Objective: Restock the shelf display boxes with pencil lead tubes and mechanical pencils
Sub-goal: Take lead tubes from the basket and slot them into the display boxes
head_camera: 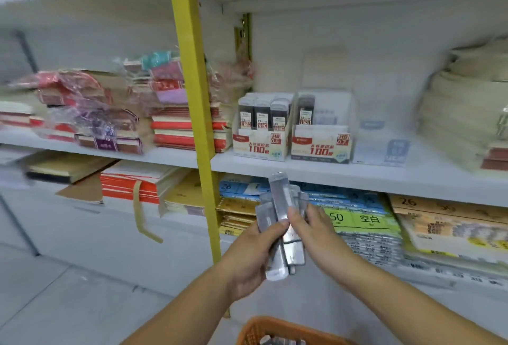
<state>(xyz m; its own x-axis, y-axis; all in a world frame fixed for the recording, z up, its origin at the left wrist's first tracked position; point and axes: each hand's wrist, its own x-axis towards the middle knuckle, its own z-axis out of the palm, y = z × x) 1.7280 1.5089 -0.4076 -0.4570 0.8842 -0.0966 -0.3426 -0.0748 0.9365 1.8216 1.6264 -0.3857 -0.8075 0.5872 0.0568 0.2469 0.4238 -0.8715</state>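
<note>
Both hands hold one fanned bunch of lead tubes (280, 223) below the shelf (343, 175): left hand (254, 254) wrapped round it, right hand (310, 225) pinching one (blurred).

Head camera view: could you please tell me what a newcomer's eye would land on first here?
First, the two hands low in the centre: the left hand and right hand together hold a fanned bundle of clear lead tubes. Above them on the middle shelf stand two display boxes, the HB 0.5 box well stocked, the HB 0.7 box showing only one tube. A yellow upright post cuts the view, and an orange basket sits at the bottom edge.
</note>
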